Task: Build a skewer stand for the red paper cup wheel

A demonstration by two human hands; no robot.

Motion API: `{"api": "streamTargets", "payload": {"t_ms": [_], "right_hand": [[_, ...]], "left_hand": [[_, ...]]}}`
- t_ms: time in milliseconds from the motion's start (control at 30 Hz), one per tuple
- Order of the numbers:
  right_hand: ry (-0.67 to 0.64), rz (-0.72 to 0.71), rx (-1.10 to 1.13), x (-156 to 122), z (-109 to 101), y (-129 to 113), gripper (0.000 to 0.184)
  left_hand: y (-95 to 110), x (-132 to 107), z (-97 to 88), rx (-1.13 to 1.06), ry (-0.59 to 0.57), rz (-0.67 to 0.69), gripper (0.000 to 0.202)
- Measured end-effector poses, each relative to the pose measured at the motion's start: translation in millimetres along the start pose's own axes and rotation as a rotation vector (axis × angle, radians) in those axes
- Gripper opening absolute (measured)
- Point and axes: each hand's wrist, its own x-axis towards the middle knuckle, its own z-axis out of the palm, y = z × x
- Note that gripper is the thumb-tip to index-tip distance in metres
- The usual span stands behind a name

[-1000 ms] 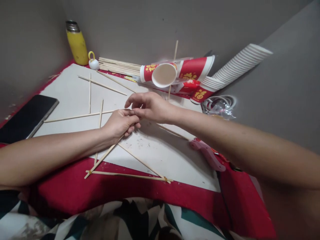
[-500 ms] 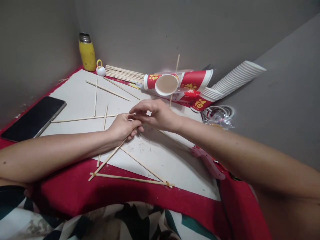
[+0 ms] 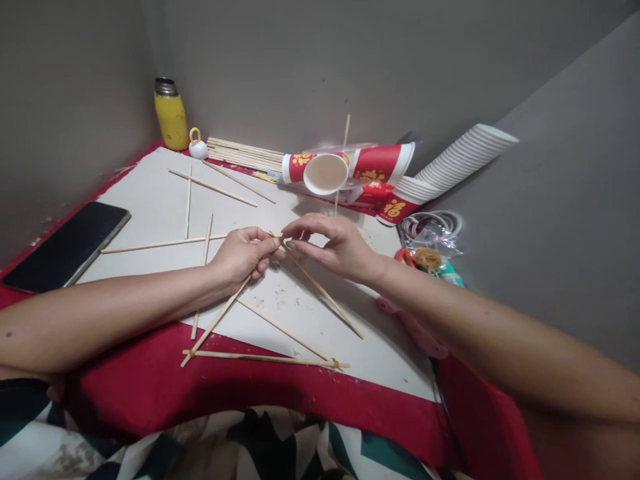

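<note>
My left hand (image 3: 245,255) is closed around the top corner of a triangle of wooden sticks (image 3: 260,358), whose lower corners are tied with rubber bands near the board's front edge. My right hand (image 3: 337,245) pinches the upper end of another wooden stick (image 3: 325,293), which slants down to the right across the white board (image 3: 150,200). The two hands' fingertips almost meet at the triangle's top corner.
Loose sticks (image 3: 210,187) lie on the board, a bundle of sticks (image 3: 245,153) at the back. A yellow bottle (image 3: 171,117), red paper cups (image 3: 350,170), a stack of white cups (image 3: 465,157), a black phone (image 3: 65,243), rubber bands in a bag (image 3: 430,233) and pink scissors (image 3: 415,327) surround it.
My right hand has drawn back to the right and now holds a stick by its upper end at the triangle's top. The left hand has stayed on the corner.
</note>
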Motion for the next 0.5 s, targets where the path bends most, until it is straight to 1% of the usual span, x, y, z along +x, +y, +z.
{"api": "streamTargets", "payload": {"t_ms": [67,133,200,267,300,367,500], "right_hand": [[0.049,0.094,0.010,-4,3,-4,0.010],[0.063,0.255,0.055,-10,8,-6,0.016],[0.021,0.435,0.157,-15,14,-8,0.024],[-0.041,0.565,0.266,-20,19,-9,0.024],[-0.058,0.605,0.302,-21,21,-10,0.023],[-0.051,0.644,0.327,-23,24,-11,0.021],[0.018,0.654,0.317,-25,29,-14,0.020]], "left_hand": [[0,1,-0.7,-0.007,-0.005,0.017,0.019],[0,2,-1.7,-0.018,-0.018,0.036,0.018],[-1,3,-2.8,-0.029,-0.031,0.053,0.017],[-2,3,-3.8,-0.039,-0.042,0.060,0.017],[-2,3,-4.2,-0.044,-0.049,0.063,0.017],[-1,3,-4.6,-0.051,-0.064,0.067,0.016],[2,1,-4.2,-0.066,-0.077,0.067,0.015]]}}
